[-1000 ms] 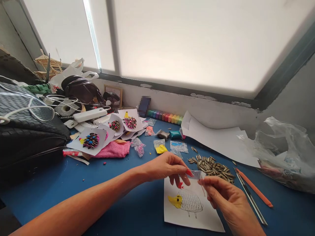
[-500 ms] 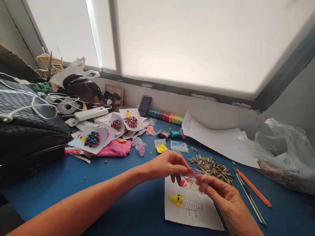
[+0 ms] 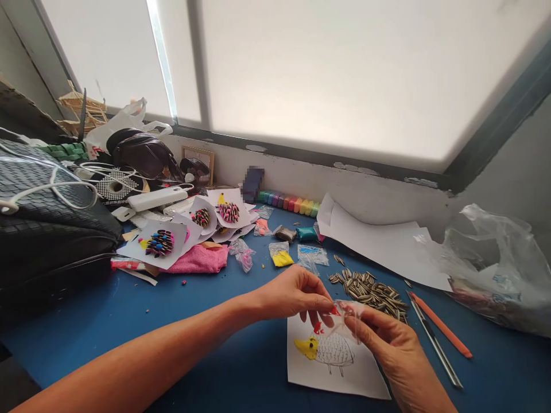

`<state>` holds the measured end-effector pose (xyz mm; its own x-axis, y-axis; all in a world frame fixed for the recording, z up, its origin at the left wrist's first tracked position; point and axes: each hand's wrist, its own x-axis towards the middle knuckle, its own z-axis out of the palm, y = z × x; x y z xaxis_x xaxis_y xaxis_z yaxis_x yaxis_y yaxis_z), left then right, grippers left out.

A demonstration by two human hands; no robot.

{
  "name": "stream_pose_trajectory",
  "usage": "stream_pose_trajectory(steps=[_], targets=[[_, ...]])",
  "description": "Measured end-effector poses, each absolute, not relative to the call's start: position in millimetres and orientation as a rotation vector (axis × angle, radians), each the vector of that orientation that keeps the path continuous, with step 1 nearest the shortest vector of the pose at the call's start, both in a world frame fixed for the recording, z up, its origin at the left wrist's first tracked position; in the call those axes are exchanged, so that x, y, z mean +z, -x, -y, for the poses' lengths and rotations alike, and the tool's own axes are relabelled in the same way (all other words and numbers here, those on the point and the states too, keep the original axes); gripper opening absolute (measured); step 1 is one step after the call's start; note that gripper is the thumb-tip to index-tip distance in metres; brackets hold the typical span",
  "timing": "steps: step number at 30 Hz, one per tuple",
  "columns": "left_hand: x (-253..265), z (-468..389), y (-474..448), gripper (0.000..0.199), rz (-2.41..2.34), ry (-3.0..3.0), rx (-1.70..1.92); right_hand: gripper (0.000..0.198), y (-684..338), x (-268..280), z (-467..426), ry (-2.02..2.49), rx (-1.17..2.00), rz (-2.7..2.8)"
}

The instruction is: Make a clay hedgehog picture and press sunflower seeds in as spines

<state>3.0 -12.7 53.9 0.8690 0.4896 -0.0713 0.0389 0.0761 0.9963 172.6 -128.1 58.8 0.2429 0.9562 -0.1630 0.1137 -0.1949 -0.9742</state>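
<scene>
My right hand (image 3: 390, 344) grips a small clear plastic bag (image 3: 352, 322) with red clay in it. The fingers of my left hand (image 3: 299, 295) pinch a bit of red clay (image 3: 334, 310) at the bag's mouth. Both hands are above a white sheet of paper (image 3: 310, 378). On that sheet is a drawn hedgehog (image 3: 336, 350) with a yellow clay face (image 3: 306, 347). Small red clay pieces (image 3: 318, 328) show just above the drawing, below my left fingers; whether they touch the paper I cannot tell.
Striped sunflower seeds (image 3: 372, 292) lie in a heap behind my right hand. A craft knife (image 3: 434, 344) and an orange tool (image 3: 443, 327) are at the right. Bagged yellow clay (image 3: 282, 258), finished seed hedgehogs (image 3: 160, 244), a pink cloth (image 3: 200, 259) and a black bag (image 3: 55, 229) stand farther left.
My left fingertips have shifted slightly down and right with the red clay. The plastic bag has turned and spreads more upright between my hands.
</scene>
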Motion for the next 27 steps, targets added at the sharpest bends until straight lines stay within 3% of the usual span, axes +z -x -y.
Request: stream_pose_trajectory(steps=[10,27], targets=[[50.4,17.9,-8.2,0.022,-0.48,-1.422,0.393,0.041,-171.0,44.7,128.4,1.573,0.879,1.131],[45.4,21.3,-10.2,0.045,-0.476,-1.433,0.353,0.024,-173.0,48.1,136.6,1.573,0.597,1.454]])
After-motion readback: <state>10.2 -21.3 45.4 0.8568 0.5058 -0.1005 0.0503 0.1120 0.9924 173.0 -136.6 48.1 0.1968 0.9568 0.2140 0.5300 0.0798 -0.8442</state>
